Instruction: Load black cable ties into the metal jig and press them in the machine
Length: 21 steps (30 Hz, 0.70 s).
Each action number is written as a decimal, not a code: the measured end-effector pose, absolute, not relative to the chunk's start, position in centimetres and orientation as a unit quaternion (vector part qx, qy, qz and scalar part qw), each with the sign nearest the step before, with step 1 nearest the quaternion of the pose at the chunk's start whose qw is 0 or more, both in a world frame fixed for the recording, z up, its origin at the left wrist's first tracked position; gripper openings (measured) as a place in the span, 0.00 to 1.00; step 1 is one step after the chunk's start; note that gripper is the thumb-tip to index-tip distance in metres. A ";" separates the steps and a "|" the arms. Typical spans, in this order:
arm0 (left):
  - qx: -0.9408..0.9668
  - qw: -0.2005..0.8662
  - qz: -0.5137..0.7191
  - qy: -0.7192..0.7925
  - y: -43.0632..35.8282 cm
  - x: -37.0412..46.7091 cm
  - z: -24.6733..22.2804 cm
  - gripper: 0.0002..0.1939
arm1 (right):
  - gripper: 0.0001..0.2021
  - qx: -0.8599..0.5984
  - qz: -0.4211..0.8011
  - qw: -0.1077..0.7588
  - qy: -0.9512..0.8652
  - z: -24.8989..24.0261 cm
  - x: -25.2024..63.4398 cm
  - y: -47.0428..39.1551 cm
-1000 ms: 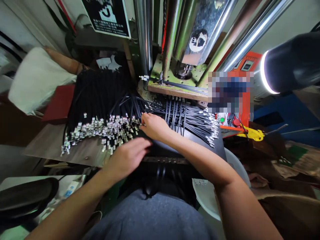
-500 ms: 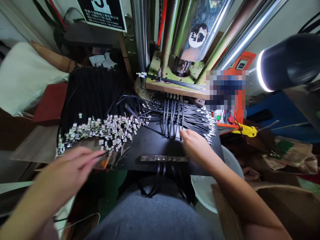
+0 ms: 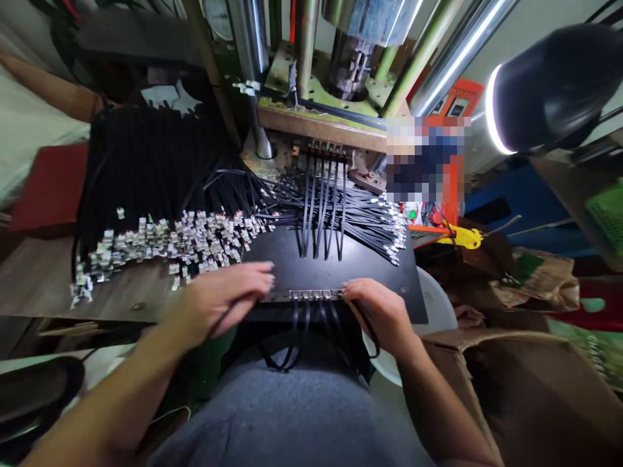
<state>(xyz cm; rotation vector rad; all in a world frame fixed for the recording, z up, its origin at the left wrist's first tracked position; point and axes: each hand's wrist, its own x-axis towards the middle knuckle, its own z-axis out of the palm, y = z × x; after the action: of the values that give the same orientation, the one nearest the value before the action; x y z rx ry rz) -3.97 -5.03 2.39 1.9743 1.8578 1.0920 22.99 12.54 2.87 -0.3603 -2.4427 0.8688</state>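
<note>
In front of me a narrow metal fixture strip lies near the front edge of the black work plate. Several flat black cables run from its slots toward my lap. My right hand is closed at the strip's right end, pinching another black cable that loops down beneath the palm. At the strip's left end my left hand is closed around a black cable; its tip is hidden by the fingers. Beyond, a row of black cables hangs out of the press mould onto the plate.
To the left lies a big heap of black cables with metal-ended connectors. More cables with white ends spread beneath the row. A press stands behind, a lamp at right. A cardboard box sits front right.
My left hand has moved right from the heap with its cable to the strip. My right hand has left the row of cables and come down to the strip's right end. The view has shifted.
</note>
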 end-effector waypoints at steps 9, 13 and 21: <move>0.708 0.110 0.267 0.644 -2.7 -0.4 2.4 0.05 | 0.09 -0.114 0.243 0.195 -0.943 1.5 21.8 12.3; 0.730 0.105 0.198 0.646 -3.0 -0.6 3.4 0.09 | 0.12 -0.097 0.261 0.188 -0.942 1.5 21.8 12.5; 0.765 0.136 0.031 0.628 6.9 -9.1 7.3 0.21 | 0.08 -0.134 0.241 0.200 -0.940 5.8 13.9 26.7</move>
<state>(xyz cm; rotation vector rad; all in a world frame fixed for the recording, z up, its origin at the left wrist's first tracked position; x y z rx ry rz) -9.07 6.87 7.31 2.2158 1.8183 0.0905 13.91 26.65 5.79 -0.3751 -2.6288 0.6733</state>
